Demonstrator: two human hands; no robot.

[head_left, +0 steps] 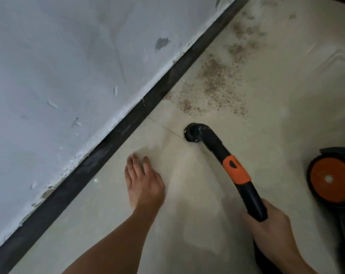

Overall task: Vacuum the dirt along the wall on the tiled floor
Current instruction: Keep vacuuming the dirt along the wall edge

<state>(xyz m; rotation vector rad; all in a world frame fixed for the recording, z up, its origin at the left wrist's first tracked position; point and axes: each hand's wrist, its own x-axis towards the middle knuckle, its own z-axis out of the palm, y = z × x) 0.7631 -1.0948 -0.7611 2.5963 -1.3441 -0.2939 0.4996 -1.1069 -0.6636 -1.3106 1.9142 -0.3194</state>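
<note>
My right hand [270, 228] grips the black vacuum tube [246, 186] near its lower end, fingers curled round it just below the orange collar [236, 171]. The tube runs up and left from my grip, bends, and ends in a round black nozzle [192, 133] that sits on the tiled floor [266, 115], right at a thin grout line. My left hand [143, 180] holds nothing; its fingers are straight and slightly spread above the floor, between the nozzle and the dark baseboard [112, 135] that runs along the foot of the pale wall [69, 66]. The dirt [213, 84], a scatter of brown specks, lies beyond the nozzle, close to the baseboard and trailing away along it in patches. At the right edge sits the vacuum body with its orange wheel [329, 178], near the tube but apart from it.
</note>
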